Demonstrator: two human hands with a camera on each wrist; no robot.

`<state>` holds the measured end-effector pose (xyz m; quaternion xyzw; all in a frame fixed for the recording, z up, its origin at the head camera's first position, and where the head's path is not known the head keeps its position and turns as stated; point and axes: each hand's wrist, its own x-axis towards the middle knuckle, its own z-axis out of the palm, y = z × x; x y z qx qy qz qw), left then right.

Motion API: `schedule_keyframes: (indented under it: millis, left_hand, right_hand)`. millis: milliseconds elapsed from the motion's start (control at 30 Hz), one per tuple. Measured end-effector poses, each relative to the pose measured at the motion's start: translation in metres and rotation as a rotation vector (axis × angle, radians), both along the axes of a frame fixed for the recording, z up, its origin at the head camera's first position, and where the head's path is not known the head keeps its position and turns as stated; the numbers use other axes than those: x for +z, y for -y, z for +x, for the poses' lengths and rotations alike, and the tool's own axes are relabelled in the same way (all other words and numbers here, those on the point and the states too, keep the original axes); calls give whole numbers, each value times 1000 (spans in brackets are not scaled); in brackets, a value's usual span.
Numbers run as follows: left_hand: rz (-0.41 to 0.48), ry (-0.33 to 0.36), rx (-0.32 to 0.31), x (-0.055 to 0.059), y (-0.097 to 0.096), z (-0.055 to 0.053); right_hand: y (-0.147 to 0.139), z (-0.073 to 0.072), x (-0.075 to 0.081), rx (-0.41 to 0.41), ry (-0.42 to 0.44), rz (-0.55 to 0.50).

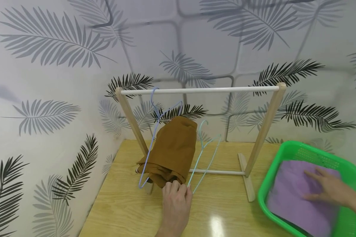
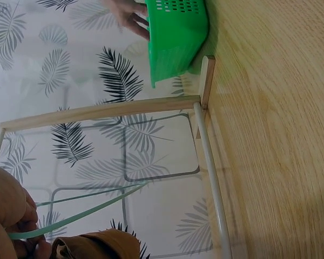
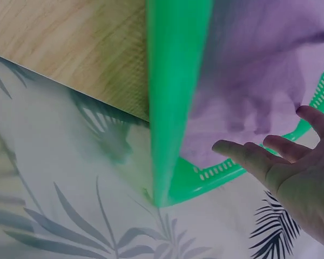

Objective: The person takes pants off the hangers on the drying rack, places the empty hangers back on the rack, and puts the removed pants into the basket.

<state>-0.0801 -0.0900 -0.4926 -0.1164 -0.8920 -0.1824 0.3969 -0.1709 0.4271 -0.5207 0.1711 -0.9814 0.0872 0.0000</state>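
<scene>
My left hand (image 1: 175, 204) pinches the lower end of a mint-green hanger (image 1: 200, 154), whose hook stands free of the rail. Just beyond the fingers hangs a folded brown garment (image 1: 175, 143); whether they also touch it cannot be told. A lilac-blue hanger (image 1: 149, 149) is hooked over the white rail (image 1: 201, 90) at the garment's left side. To the right, my right hand (image 1: 329, 187) spreads its fingers over a folded purple cloth (image 1: 296, 197) in a green basket (image 1: 265, 191). In the right wrist view its fingers (image 3: 243, 154) look extended, without a grip on the cloth (image 3: 248, 86).
The wooden rack's right post (image 1: 264, 131) and foot (image 1: 247, 177) stand between the hanger and the basket. A lower white bar (image 1: 219, 171) joins the posts. Leaf-patterned wall covering (image 1: 56, 82) rises behind the light wooden tabletop (image 1: 118, 204).
</scene>
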Motion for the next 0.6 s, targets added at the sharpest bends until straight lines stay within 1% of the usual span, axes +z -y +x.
schedule_keyframes:
  millis: [100,300,533,600]
  left_hand:
    - [2,0,-1,0,0,0]
    - [3,3,-1,1,0,0]
    - [11,5,1,0,0,1]
    - [11,1,2,0,0,1]
  right_hand:
    - [-5,-1,-8,-11,10,-10]
    - [-9,-3,-20,-5,20,-46]
    - [-11,-5,-42,50,9,-66]
    - [-11,-4,-45,58,9,-74]
